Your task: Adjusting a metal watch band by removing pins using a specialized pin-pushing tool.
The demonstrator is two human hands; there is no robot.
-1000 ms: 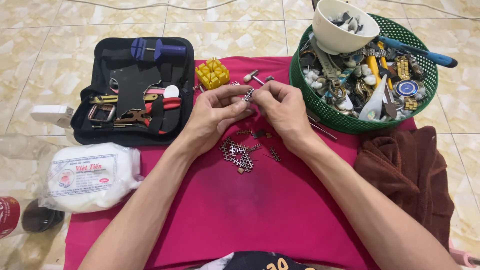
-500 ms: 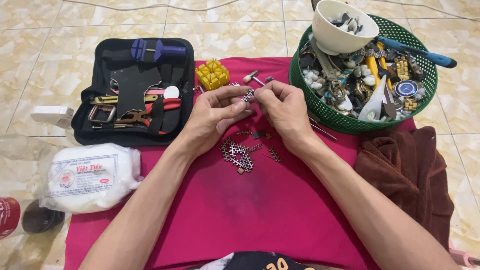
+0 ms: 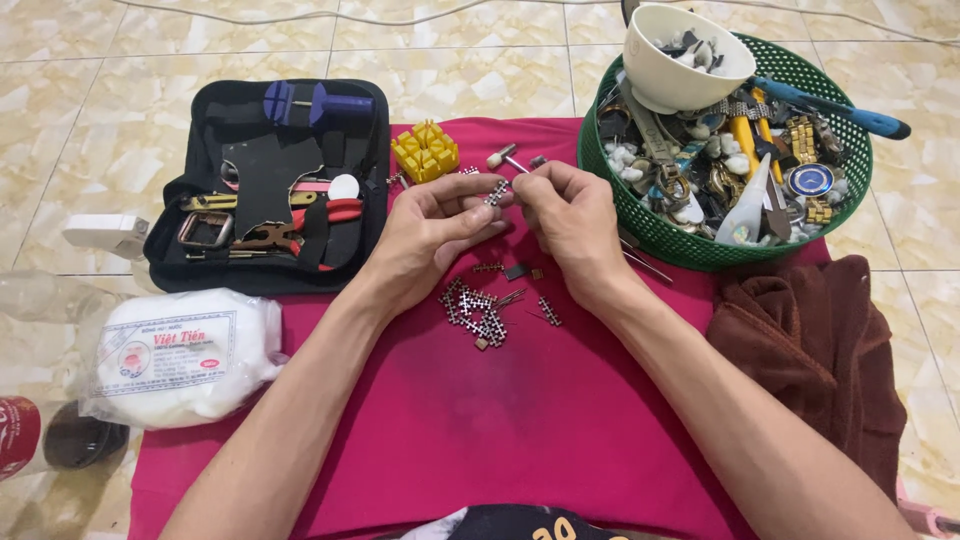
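Both hands, left hand and right hand, pinch one small metal link; a slip likely drops it among the loose links.

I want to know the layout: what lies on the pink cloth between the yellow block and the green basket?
In the head view, a small hammer lies between the yellow block and the green basket.

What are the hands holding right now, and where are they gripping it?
Both the left hand and right hand pinch a short watch-band link piece between fingertips, one at each end.
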